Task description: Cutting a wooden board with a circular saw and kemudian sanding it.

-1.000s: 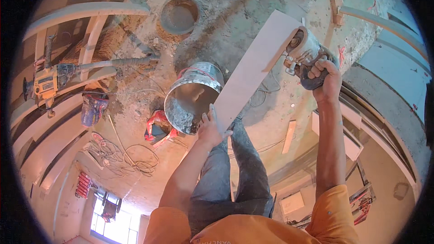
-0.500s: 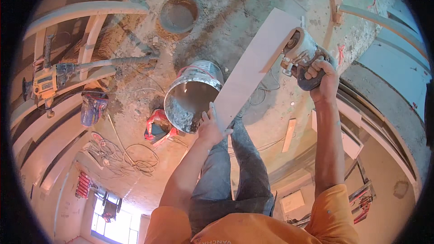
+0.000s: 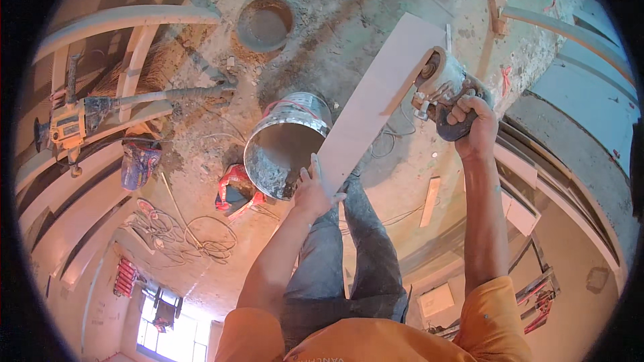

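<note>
Dusty floor, left hand around board, right hand tight around power tool (working edge indistinct).

Left hand — palm hidden; shirt — cropped

The board looks smooth and matt, the power tool dull metal, the bucket rough.

Rubbly floor, smeared bucket and yellow demolition hammer mark a building site.
</note>
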{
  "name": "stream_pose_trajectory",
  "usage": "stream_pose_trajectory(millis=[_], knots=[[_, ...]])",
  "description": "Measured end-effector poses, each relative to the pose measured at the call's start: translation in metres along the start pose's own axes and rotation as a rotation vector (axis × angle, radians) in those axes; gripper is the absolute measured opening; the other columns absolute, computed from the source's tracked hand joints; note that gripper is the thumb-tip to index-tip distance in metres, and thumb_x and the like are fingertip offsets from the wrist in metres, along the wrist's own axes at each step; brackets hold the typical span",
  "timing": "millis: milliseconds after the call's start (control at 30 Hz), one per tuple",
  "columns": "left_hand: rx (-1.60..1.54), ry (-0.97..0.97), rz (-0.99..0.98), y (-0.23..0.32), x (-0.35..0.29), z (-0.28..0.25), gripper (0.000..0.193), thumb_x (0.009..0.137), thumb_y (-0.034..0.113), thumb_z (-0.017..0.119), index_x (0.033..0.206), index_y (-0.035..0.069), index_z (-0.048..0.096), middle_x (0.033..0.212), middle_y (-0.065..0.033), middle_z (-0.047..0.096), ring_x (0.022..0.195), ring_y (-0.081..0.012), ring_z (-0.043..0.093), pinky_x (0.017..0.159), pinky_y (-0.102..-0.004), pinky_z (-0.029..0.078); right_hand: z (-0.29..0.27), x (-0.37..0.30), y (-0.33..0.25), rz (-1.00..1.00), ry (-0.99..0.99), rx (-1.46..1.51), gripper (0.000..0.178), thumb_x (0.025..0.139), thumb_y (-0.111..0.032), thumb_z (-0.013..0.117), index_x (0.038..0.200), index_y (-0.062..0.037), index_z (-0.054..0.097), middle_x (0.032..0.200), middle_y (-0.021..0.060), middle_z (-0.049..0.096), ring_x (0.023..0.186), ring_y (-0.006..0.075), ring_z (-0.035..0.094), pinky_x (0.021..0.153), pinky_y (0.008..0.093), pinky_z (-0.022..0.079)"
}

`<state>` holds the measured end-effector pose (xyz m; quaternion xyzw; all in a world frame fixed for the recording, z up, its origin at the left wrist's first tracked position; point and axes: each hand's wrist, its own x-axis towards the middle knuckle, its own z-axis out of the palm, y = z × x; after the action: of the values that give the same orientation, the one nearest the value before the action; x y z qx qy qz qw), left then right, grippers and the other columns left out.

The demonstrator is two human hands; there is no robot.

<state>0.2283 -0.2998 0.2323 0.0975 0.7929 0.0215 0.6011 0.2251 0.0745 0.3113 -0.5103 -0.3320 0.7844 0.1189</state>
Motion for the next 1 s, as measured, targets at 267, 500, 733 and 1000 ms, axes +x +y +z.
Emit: stream_pose_trajectory(millis=[267, 500, 733, 1000], knots=[[-0.02, -0.017, -0.002, -0.002, -0.001, -0.001, 0.146, 0.071, 0.052, 0.092, 0.166, 0.012, -0.011, 0.16, -0.0404, 0.024, 0.142, -0.0571, 0.041, 0.117, -0.0555, 0.04, 0.005, -0.008, 0.003, -0.003, 0.04, -0.009, 0.022, 0.086, 0.002, 0.054, 0.106, -0.007, 0.057, 0.071, -0.0035, 0.041, 0.057, 0.0096, 0.039, 0.053, 0.0282, 0.038], [-0.031, 0.021, 0.019, -0.005, 0.0, 0.004, 0.149, 0.069, 0.051, 0.094, 0.166, 0.012, -0.012, 0.16, -0.0404, 0.026, 0.14, -0.0567, 0.044, 0.115, -0.0565, 0.042, -0.006, -0.01, 0.014, 0.041, 0.025, 0.019, 0.022, 0.086, 0.001, 0.055, 0.105, -0.0073, 0.057, 0.071, -0.0035, 0.041, 0.057, 0.0099, 0.039, 0.053, 0.0284, 0.036], [-0.025, 0.013, 0.008, -0.004, 0.002, 0.005, 0.148, 0.069, 0.05, 0.094, 0.166, 0.012, -0.011, 0.159, -0.0416, 0.026, 0.139, -0.0578, 0.044, 0.115, -0.057, 0.042, -0.005, -0.012, 0.018, 0.022, 0.098, 0.013, 0.013, 0.086, 0.0, 0.056, 0.097, -0.0068, 0.057, 0.071, -0.0026, 0.043, 0.057, 0.0109, 0.04, 0.054, 0.0286, 0.036], [-0.004, 0.025, 0.038, -0.005, 0.002, 0.005, 0.148, 0.07, 0.051, 0.093, 0.166, 0.009, -0.013, 0.158, -0.0449, 0.025, 0.138, -0.0599, 0.044, 0.115, -0.0574, 0.042, -0.008, -0.021, 0.023, 0.016, 0.051, 0.009, 0.008, 0.085, 0.0, 0.057, 0.089, -0.0065, 0.056, 0.071, -0.0014, 0.046, 0.058, 0.0122, 0.043, 0.055, 0.0294, 0.039]])
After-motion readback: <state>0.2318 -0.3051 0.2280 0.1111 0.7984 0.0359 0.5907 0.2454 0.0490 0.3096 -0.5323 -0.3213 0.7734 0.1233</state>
